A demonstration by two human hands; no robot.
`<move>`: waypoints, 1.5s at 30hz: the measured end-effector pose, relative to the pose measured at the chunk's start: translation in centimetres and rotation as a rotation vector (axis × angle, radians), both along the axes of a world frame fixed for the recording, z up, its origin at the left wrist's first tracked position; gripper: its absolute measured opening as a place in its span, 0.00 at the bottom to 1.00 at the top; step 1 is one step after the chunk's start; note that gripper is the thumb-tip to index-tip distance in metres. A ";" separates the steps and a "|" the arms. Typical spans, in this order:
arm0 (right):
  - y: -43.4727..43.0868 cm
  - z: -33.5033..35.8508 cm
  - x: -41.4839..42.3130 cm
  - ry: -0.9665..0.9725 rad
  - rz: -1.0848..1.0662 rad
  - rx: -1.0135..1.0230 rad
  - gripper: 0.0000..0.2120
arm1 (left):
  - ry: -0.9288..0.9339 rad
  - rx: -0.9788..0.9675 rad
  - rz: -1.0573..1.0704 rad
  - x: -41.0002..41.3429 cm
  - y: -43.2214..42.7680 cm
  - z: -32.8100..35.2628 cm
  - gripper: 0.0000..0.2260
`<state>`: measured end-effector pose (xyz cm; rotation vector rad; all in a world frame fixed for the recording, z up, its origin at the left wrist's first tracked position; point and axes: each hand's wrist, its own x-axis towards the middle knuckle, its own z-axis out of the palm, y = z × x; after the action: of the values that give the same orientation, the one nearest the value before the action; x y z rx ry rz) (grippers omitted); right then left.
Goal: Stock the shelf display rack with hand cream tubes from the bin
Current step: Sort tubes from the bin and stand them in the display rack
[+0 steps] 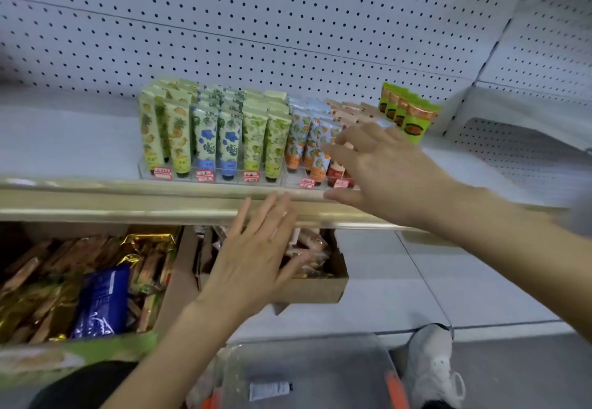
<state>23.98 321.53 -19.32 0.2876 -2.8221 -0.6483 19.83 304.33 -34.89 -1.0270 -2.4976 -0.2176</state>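
Observation:
A clear display rack (224,175) on the shelf holds rows of upright hand cream tubes (229,144) in yellow, blue, green, orange and pink patterns. My right hand (381,168) reaches over the rack's right end, fingers spread, covering the pink tubes (344,110); nothing shows in it. My left hand (256,255) hovers open below the shelf's front edge, fingers apart, empty. A clear plastic bin (307,373) lies at the bottom of the view, by my knees, with a tube or label faintly visible inside.
A few green tubes (407,114) stand on the shelf right of the rack. Under the gold shelf edge (128,207) sit cardboard boxes (320,290) of snack packets and a blue packet (102,299). My white shoe (429,363) rests on the grey floor. White pegboard backs the shelf.

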 end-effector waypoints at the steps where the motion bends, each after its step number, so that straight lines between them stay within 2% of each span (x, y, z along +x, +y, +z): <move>1: 0.3 -0.9 0.9 -0.013 0.025 0.019 0.32 | 0.003 -0.010 -0.002 0.6 -0.3 -0.1 0.33; 3: 0.6 -2.9 2.6 -0.034 0.085 0.000 0.35 | -0.014 -0.022 -0.008 2.0 -1.0 -1.0 0.32; 5: 0.5 -5.7 4.4 -0.141 0.089 -0.076 0.36 | -0.075 -0.040 -0.017 3.7 -2.0 -3.4 0.31; 10: 0.7 -16.7 7.8 -0.479 0.044 -0.374 0.33 | -0.379 -0.127 0.009 7.2 -3.9 -13.0 0.32; 13: 1.4 -24.7 8.7 -0.711 -0.118 -0.502 0.37 | -0.537 -0.160 0.042 8.9 -5.1 -18.2 0.36; 15: 1.7 -29.7 9.1 -0.825 -0.236 -0.640 0.38 | -0.599 -0.094 0.100 9.6 -5.9 -21.3 0.39; 19: 1.6 -37.8 9.1 -0.962 -0.412 -0.910 0.34 | -0.722 0.022 0.209 10.0 -6.6 -26.1 0.35; 22: 0.6 -43.4 9.3 -1.036 -0.577 -1.123 0.33 | -0.770 0.081 0.285 9.9 -6.4 -29.1 0.36; 26: -0.6 -50.6 9.5 -0.956 -0.822 -1.395 0.29 | -0.778 0.200 0.337 9.2 -6.1 -32.2 0.35; 30: -0.7 -54.9 8.4 -0.747 -0.985 -1.508 0.26 | -0.850 0.414 0.316 8.6 -5.8 -34.1 0.34; 32: -0.2 -56.4 7.6 -0.665 -0.983 -1.504 0.26 | -0.868 0.494 0.296 8.6 -5.7 -34.6 0.33; 38: 1.1 -59.4 4.5 -0.530 -0.808 -1.375 0.21 | -0.901 0.567 0.298 8.6 -5.6 -34.5 0.31; 45: 0.4 -62.4 3.2 -0.524 -0.813 -1.312 0.20 | -0.882 0.565 0.334 8.6 -4.8 -34.2 0.28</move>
<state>27.13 321.91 -81.68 -1.0539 -3.0128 1.3898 28.46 299.58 -69.04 -0.2731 -2.9709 -1.4266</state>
